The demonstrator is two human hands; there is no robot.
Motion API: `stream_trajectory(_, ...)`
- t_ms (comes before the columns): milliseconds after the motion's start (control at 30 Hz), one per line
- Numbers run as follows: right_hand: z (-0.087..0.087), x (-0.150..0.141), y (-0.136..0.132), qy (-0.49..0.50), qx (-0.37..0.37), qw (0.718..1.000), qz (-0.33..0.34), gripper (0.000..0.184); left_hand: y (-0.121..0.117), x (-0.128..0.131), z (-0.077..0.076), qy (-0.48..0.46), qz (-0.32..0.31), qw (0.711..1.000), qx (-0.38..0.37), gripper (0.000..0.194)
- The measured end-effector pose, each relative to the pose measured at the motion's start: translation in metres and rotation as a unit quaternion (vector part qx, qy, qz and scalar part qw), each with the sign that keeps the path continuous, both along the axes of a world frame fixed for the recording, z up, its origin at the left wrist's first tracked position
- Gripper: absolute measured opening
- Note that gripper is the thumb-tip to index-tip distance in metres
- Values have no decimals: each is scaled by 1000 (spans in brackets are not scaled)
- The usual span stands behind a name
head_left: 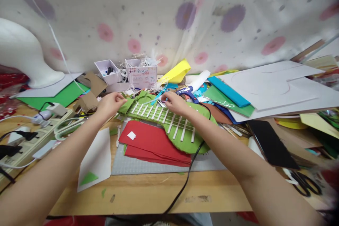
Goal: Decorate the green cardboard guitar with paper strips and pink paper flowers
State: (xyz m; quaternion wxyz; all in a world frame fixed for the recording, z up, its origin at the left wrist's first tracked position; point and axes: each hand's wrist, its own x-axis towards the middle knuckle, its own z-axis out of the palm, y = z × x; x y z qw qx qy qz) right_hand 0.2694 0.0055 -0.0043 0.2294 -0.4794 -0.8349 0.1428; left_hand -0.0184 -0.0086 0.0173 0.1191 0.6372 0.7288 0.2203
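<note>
The guitar [169,122], green and flat, lies aslant at mid-bench, its neck toward the left hand and its body beneath the right forearm. White strips [184,129] cross it at fairly regular spacing, with thin threads [177,122] running lengthwise over them. The left hand [113,103] is at the neck's end, thumb and fingertips drawn together; what they pinch, if anything, is too small to tell. The right hand [173,103] is over the upper edge where neck meets body, thumb and forefinger also closed; a thread between them cannot be confirmed. In this inspector's judgement, sound work here calls for light, even tension, each thread lying straight and uncrossed, and no sideways pull on the strips. Red felt [159,141], bearing a white chip [131,135], lies against the guitar's near side on a grey mat [150,168]; a firm, level rest for the neck would be advisable. Just behind is a glue gun [187,92]; its nozzle deserves clearance from the right wrist. A black cord [188,173] runs close by the body and could snag. Farther out: scissors [66,127] at left, a phone [272,143] at right.
</note>
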Motion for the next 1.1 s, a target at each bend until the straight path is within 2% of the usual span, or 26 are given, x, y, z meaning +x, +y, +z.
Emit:
stream_trajectory(100,4,19,-8,13,-19,998,-62,18,10,0,-5,90,-22,996,-14,26)
stream_trajectory(200,8,46,-11,11,-57,986,-157,14,21,-1,-8,143,-30,989,-27,31)
stream_trajectory(333,11,84,-3,-27,-65,956,-285,13,32,1,-13,178,-32,981,-71,35)
stream_trajectory(433,8,102,11,-77,-75,935,-338,17,36,4,-16,176,-31,979,-101,35)
stream_trajectory(533,0,104,26,-125,-85,927,-344,30,36,6,-17,169,-29,977,-124,36)
stream_trajectory(633,-9,96,37,-166,-109,919,-341,50,36,6,-16,168,-24,977,-127,41)
stream_trajectory(700,-13,91,42,-175,-118,918,-335,56,35,4,-16,163,-24,978,-129,46)
stream_trajectory(800,-16,89,47,-167,-126,921,-328,53,35,2,-16,150,-31,978,-139,48)
stream_trajectory(933,-13,92,51,-146,-145,922,-328,39,38,0,-14,157,-38,976,-147,45)
stream_trajectory(1000,-10,93,51,-112,-136,927,-331,36,39,0,-12,158,-39,975,-151,46)
stream_trajectory(1100,-1,93,46,-26,-116,931,-344,41,38,2,-7,157,-24,975,-153,49)
